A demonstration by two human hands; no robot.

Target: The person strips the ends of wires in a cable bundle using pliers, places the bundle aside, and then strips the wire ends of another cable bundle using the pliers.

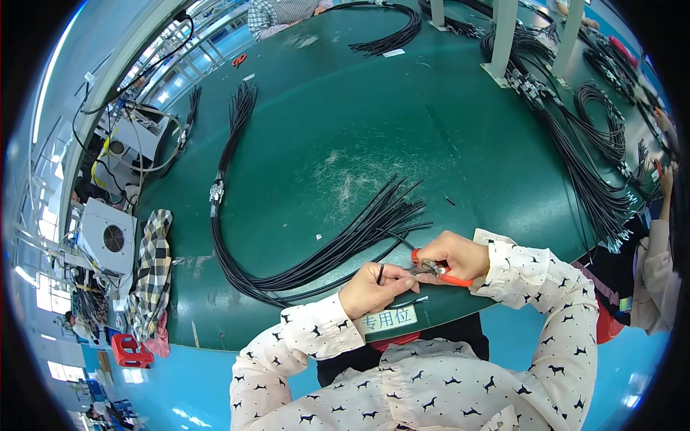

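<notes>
My left hand [368, 293] is closed at the table's near edge, pinching a black cable [379, 274] that stands up between its fingers. Close against it, my right hand [461, 256] grips pliers [456, 279] with orange-red handles. Their metal jaws meet the left fingertips; whether they touch the cable is hidden by the fingers. Just beyond my hands lies a thick bundle of black cables [316, 264], its loose ends fanned out. The bundle curves left and away to a silvery wrapped joint [216, 191]. One cable end with pale tips [422, 299] lies beside my left hand.
Fine pale fibres [348, 176] and a short black offcut [451, 201] lie on the green table [345, 108]. More cable bundles [575, 154] and white posts [501, 43] stand to the right. A checked cloth [152, 266] hangs at the left edge; another person's arm [655, 266] is at far right.
</notes>
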